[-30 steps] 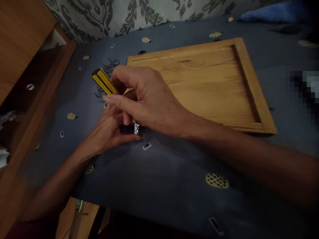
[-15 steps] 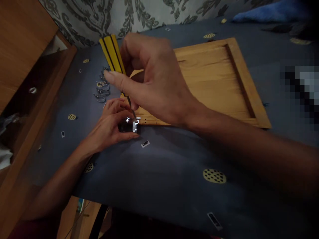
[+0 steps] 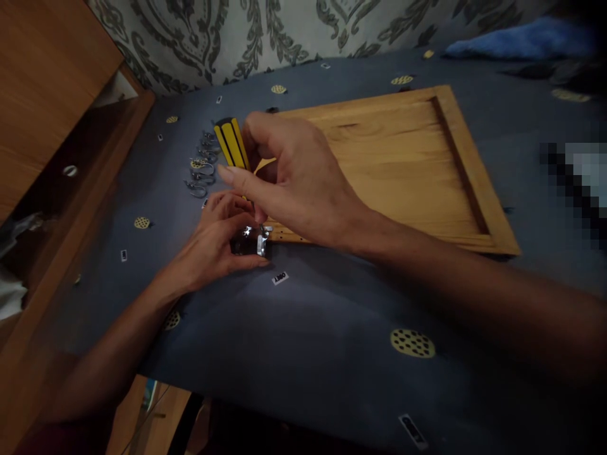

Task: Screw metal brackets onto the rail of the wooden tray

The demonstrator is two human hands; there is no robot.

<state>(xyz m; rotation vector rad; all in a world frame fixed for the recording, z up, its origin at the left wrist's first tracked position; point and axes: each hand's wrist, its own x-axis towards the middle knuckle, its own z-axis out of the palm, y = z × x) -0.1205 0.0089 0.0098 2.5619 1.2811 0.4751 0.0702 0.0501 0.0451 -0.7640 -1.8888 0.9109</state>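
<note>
My right hand (image 3: 298, 177) is closed around a screwdriver (image 3: 231, 144) with a yellow and black handle. The handle leans to the left, and its tip end points down at a shiny metal hook (image 3: 262, 243) by the near left corner of a wooden frame panel (image 3: 398, 170). Thumb and fingers of my left hand (image 3: 220, 237) pinch that metal hook against the panel's edge. The screwdriver's shaft and tip are mostly hidden behind my fingers. Small dark holes run along the near rail to the right of the hook.
Several metal hooks (image 3: 202, 170) lie in a row left of the panel, on a dark blue patterned cloth (image 3: 303, 322). An open wooden cabinet (image 3: 71, 189) borders the left side. A blue cloth (image 3: 521, 39) rests at the back right, before a patterned wall (image 3: 303, 31).
My right hand and the screwdriver handle have come down, nearer to my left hand. My left hand keeps its hold on the hook. The whole view has shifted slightly.
</note>
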